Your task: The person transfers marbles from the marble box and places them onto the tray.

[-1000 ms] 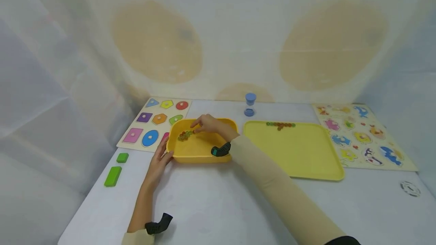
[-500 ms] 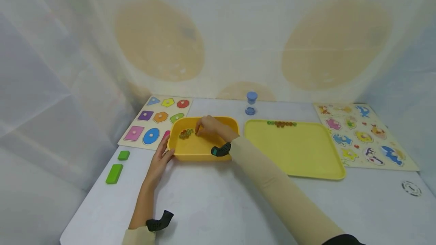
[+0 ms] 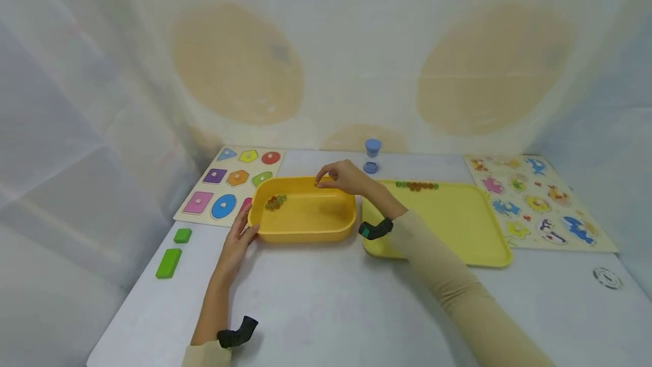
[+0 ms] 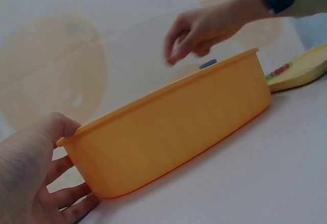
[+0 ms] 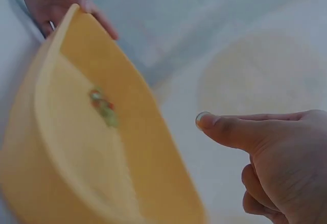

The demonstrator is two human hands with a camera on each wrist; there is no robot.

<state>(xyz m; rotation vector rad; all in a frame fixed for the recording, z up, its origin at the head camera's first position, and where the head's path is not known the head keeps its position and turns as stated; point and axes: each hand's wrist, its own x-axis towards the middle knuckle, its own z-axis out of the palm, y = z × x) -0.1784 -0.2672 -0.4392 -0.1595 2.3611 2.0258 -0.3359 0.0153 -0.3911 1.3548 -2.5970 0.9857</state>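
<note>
My left hand (image 3: pixel 237 247) holds the left end of a deep yellow plastic bin (image 3: pixel 303 237); in the left wrist view its thumb lies on the rim and its fingers touch the outer wall. Inside, toward the left, sits a cluster of small green and reddish glass beads (image 3: pixel 275 203). Above the bin's back right rim is my right hand (image 3: pixel 347 178), thumb and index finger pinching what looks like one small reddish-brown bead (image 3: pixel 316 184), mostly covered by the fingertips. On the pale yellow tray (image 3: pixel 458 222), several green and reddish-brown beads (image 3: pixel 417 186) line the back edge.
A blue-capped hourglass-like object (image 3: pixel 372 156) stands behind the tray. At left are a shape puzzle board (image 3: pixel 231 191) and two green blocks (image 3: pixel 168 263). An animal puzzle board (image 3: pixel 540 203) lies at right, near a round black-and-white disc (image 3: pixel 607 278).
My right hand has risen from the beads inside the bin and moved right toward the tray, fingertips pinched. My left hand stays on the bin's left end.
</note>
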